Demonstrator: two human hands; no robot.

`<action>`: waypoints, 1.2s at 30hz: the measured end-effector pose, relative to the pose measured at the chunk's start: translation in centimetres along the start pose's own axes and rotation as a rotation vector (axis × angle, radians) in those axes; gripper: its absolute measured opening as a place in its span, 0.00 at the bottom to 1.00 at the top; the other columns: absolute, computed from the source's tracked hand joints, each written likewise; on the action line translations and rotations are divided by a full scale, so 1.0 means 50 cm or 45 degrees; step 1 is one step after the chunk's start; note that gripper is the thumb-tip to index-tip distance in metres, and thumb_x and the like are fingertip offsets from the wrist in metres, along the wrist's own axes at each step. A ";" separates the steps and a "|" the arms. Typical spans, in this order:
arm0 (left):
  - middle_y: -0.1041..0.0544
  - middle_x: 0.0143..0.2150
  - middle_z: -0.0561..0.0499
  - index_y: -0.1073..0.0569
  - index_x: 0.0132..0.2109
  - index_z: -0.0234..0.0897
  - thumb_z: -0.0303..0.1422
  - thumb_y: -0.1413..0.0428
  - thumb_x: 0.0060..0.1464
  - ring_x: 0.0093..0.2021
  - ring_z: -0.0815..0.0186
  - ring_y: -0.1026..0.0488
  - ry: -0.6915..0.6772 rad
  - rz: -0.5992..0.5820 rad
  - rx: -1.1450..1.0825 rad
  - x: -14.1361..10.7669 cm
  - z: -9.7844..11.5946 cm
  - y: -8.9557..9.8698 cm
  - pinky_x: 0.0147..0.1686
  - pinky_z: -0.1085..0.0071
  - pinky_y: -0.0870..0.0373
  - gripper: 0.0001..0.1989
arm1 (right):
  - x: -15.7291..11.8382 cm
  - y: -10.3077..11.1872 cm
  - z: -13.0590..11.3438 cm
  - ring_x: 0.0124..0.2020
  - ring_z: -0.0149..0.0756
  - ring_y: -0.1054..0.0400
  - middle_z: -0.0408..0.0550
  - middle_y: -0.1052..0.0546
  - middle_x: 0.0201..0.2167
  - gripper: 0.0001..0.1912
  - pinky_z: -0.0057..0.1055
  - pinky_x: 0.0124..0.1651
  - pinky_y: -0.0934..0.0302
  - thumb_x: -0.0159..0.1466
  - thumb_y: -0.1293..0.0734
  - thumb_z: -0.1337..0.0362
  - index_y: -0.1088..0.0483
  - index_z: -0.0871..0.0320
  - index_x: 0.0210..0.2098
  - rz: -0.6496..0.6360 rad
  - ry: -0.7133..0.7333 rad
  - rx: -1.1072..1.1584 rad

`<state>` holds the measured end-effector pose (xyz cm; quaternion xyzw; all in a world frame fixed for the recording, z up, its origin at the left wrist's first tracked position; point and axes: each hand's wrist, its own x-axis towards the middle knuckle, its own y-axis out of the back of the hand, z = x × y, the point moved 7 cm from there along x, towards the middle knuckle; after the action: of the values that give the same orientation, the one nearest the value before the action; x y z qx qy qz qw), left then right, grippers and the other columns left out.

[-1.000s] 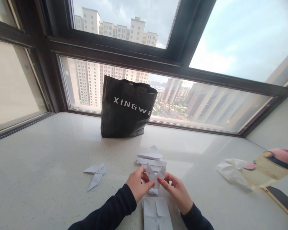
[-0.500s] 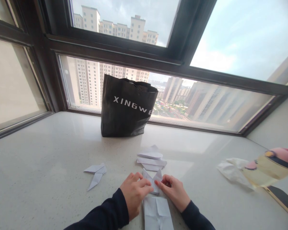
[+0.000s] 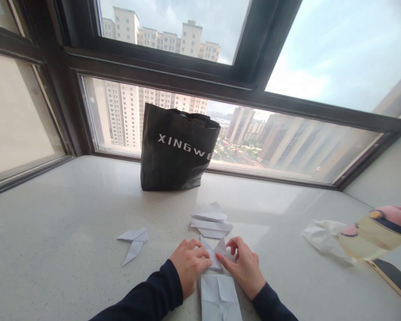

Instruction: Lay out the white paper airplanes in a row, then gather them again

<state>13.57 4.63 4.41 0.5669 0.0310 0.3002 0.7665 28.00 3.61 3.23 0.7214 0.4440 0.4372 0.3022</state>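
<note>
Between my hands lies a small white folded paper (image 3: 222, 246) with two pointed flaps at its far end. My left hand (image 3: 191, 265) presses its fingertips onto the paper's left side. Its right flap stands up slightly at the thumb of my right hand (image 3: 245, 269), whose index finger is raised and bent above the thumb. Close to me, a creased white paper rectangle (image 3: 220, 301) lies flat below both hands. Just beyond the folded paper rest more folded white paper pieces (image 3: 211, 228). Off to the left sits another folded paper piece (image 3: 136, 243) with angled arms.
A black bag (image 3: 177, 151) with white lettering stands by the window. At the right are a crumpled tissue (image 3: 322, 240), a pale yellow bottle (image 3: 370, 236) with a pink lid, and a dark phone-like slab (image 3: 396, 278). All rest on a white speckled sill (image 3: 70, 214).
My right index finger has lifted away from the thumb, and the right flap looks more raised. My left hand has barely shifted.
</note>
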 end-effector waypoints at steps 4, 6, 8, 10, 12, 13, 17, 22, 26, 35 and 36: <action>0.27 0.40 0.55 0.31 0.39 0.43 0.19 0.49 0.34 0.43 0.60 0.38 0.005 -0.006 0.004 0.003 0.000 -0.002 0.38 0.66 0.43 0.22 | -0.002 -0.002 0.000 0.22 0.32 0.38 0.38 0.34 0.22 0.20 0.29 0.28 0.47 0.48 0.37 0.50 0.39 0.54 0.36 0.015 0.023 0.027; 0.27 0.40 0.55 0.32 0.39 0.43 0.19 0.48 0.33 0.43 0.60 0.38 0.008 -0.028 0.020 0.003 0.002 0.000 0.38 0.65 0.42 0.23 | -0.003 -0.013 0.002 0.23 0.33 0.38 0.38 0.35 0.22 0.22 0.29 0.29 0.47 0.48 0.37 0.49 0.41 0.55 0.38 -0.046 0.017 0.018; 0.28 0.42 0.54 0.32 0.41 0.43 0.19 0.48 0.31 0.44 0.58 0.38 0.021 -0.061 0.064 0.001 0.004 0.008 0.39 0.64 0.41 0.25 | -0.004 -0.023 0.008 0.23 0.33 0.37 0.38 0.35 0.22 0.24 0.30 0.30 0.48 0.48 0.37 0.48 0.41 0.55 0.38 -0.107 -0.010 -0.002; 0.30 0.45 0.50 0.33 0.42 0.42 0.20 0.48 0.32 0.44 0.57 0.38 0.086 -0.077 0.132 -0.005 -0.005 0.030 0.39 0.62 0.41 0.26 | -0.003 -0.029 0.015 0.24 0.34 0.37 0.38 0.34 0.22 0.25 0.30 0.30 0.49 0.47 0.37 0.46 0.41 0.55 0.38 -0.146 -0.044 -0.018; 0.31 0.45 0.45 0.34 0.44 0.38 0.20 0.50 0.36 0.42 0.56 0.37 0.256 -0.059 0.241 -0.018 -0.033 0.067 0.39 0.61 0.40 0.24 | -0.003 -0.031 0.020 0.24 0.35 0.36 0.38 0.34 0.22 0.26 0.30 0.30 0.49 0.46 0.37 0.45 0.41 0.55 0.37 -0.161 -0.064 -0.024; 0.31 0.44 0.43 0.34 0.45 0.36 0.20 0.51 0.39 0.42 0.56 0.36 0.383 -0.050 0.319 -0.029 -0.055 0.090 0.39 0.61 0.39 0.22 | -0.002 -0.031 0.021 0.24 0.35 0.36 0.37 0.34 0.22 0.26 0.30 0.30 0.49 0.46 0.37 0.45 0.41 0.54 0.37 -0.157 -0.067 -0.024; 0.33 0.45 0.37 0.35 0.47 0.28 0.26 0.50 0.46 0.44 0.50 0.36 0.946 -0.232 0.610 -0.099 -0.156 0.157 0.40 0.60 0.39 0.18 | -0.001 -0.028 0.020 0.24 0.34 0.36 0.37 0.33 0.22 0.24 0.28 0.29 0.50 0.46 0.37 0.45 0.40 0.54 0.36 -0.127 -0.053 -0.005; 0.29 0.38 0.36 0.29 0.37 0.26 0.29 0.44 0.41 0.41 0.49 0.33 1.071 -0.369 0.558 -0.142 -0.210 0.183 0.38 0.60 0.38 0.14 | -0.001 -0.029 0.021 0.24 0.35 0.36 0.38 0.33 0.23 0.26 0.29 0.29 0.50 0.46 0.37 0.45 0.41 0.54 0.38 -0.137 -0.072 0.004; 0.29 0.38 0.39 0.29 0.33 0.32 0.31 0.42 0.37 0.43 0.49 0.35 1.007 -0.363 0.499 -0.131 -0.205 0.192 0.38 0.59 0.39 0.12 | -0.002 -0.029 0.022 0.24 0.36 0.36 0.38 0.33 0.23 0.28 0.30 0.30 0.50 0.46 0.37 0.44 0.41 0.54 0.40 -0.145 -0.085 0.004; 0.28 0.38 0.53 0.32 0.41 0.43 0.28 0.51 0.50 0.39 0.64 0.32 0.534 -0.185 -0.001 -0.025 -0.085 0.108 0.39 0.70 0.40 0.10 | -0.002 -0.030 0.024 0.26 0.37 0.36 0.39 0.32 0.23 0.29 0.29 0.29 0.51 0.45 0.37 0.44 0.40 0.54 0.41 -0.154 -0.100 -0.011; 0.29 0.37 0.52 0.31 0.41 0.44 0.26 0.50 0.49 0.39 0.64 0.33 0.475 -0.140 -0.079 -0.015 -0.073 0.095 0.39 0.69 0.39 0.12 | -0.002 -0.030 0.024 0.26 0.37 0.36 0.39 0.32 0.23 0.29 0.29 0.29 0.51 0.45 0.37 0.44 0.40 0.54 0.41 -0.154 -0.099 -0.009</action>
<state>9.54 8.19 7.12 0.4749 0.1944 0.3585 0.7799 28.48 4.07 1.43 0.7086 0.4731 0.3916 0.3474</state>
